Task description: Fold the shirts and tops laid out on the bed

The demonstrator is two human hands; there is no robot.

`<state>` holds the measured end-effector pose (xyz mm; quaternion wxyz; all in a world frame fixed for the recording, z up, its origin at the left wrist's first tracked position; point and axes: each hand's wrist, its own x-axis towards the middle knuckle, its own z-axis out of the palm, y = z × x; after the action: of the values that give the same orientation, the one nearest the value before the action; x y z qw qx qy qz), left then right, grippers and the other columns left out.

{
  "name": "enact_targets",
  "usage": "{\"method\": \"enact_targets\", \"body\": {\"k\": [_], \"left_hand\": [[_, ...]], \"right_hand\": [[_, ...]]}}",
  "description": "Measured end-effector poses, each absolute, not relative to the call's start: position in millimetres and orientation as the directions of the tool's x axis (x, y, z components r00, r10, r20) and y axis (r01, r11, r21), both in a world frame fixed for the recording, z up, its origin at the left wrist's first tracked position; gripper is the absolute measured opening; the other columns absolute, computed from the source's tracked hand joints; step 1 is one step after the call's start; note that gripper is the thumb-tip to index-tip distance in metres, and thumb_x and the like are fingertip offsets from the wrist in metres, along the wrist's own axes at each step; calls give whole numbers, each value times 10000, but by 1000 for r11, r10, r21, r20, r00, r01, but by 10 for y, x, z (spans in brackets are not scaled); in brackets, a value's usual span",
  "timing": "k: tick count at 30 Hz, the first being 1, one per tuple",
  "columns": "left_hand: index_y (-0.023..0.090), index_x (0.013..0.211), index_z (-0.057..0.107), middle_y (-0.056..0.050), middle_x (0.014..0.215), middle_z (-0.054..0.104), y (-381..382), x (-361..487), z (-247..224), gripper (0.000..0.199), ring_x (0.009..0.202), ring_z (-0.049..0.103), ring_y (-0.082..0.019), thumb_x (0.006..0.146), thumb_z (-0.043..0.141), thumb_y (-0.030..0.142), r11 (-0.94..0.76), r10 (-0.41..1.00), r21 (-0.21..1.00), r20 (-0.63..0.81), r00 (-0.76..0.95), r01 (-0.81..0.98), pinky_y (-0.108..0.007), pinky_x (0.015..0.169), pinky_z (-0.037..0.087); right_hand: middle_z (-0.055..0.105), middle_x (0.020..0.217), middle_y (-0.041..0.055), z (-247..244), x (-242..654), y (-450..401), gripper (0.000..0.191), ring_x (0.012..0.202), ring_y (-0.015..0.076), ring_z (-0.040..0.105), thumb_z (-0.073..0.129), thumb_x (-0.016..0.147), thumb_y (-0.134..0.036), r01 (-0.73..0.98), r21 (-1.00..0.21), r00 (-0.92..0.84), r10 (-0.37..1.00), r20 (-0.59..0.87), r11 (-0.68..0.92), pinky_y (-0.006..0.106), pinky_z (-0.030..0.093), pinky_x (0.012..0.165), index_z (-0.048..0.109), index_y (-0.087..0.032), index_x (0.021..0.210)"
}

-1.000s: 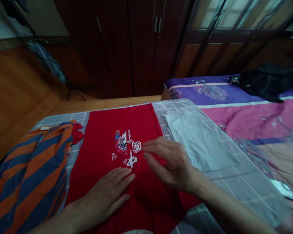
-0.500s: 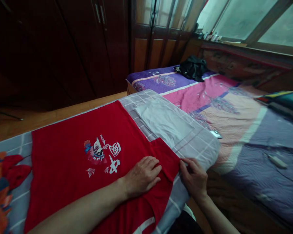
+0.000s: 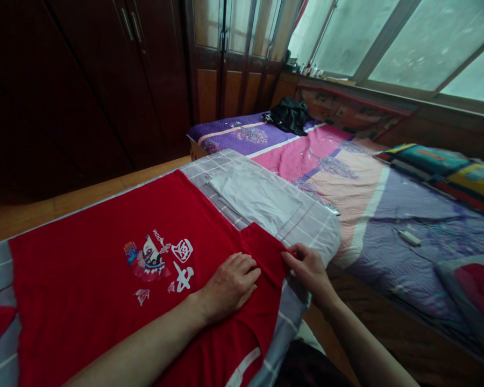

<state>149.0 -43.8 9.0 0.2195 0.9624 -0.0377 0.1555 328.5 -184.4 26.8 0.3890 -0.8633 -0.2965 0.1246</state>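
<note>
A red T-shirt (image 3: 97,236) with a printed mask picture and white characters lies spread out on a grey checked cover. My left hand (image 3: 232,282) rests flat on the shirt near the shoulder, fingers stretched out over the fabric. At the sleeve end, my right hand (image 3: 306,269) pinches the edge of the red cloth between thumb and fingers. Beyond the shirt, a pale folded cloth (image 3: 254,196) lies on the same checked cover (image 3: 318,228). The shirt's neckline, with a white band, is nearest my body.
A bed with a purple, pink and cream quilt (image 3: 347,199) stands alongside. On it are a black garment (image 3: 288,115), a colourful folded textile (image 3: 439,169), a phone (image 3: 333,209) and a white corded device (image 3: 409,237). Dark wardrobes (image 3: 157,80) line the far side.
The view has turned to the right, so the shirt and bed appear further left. My left hand stays on the shirt, and my right hand keeps its pinch on the sleeve.
</note>
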Motion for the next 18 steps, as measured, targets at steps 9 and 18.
{"method": "enact_targets", "body": {"k": [9,18], "left_hand": [[166,1353,432,-112,1411,451,-388,1472,99,476,1359,316,-244,896,511,268,-830,-80,528,209,975,-182,-462,1147,205],[158,1141,556,-91,1123,629,-195,1575,153,284,1050,586,-201,944,402,292,-17,427,1000,20,904,-14,-335,912,470]], "right_hand": [[630,576,4,374,3107,-1658,224,504,137,572,703,675,-357,-34,-986,842,526,-117,-164,241,456,491,572,-176,677],[628,1185,138,202,2626,-1835,254,1137,249,570,472,713,-42,892,-414,77,841,535,181,425,509,893,566,-190,896]]}}
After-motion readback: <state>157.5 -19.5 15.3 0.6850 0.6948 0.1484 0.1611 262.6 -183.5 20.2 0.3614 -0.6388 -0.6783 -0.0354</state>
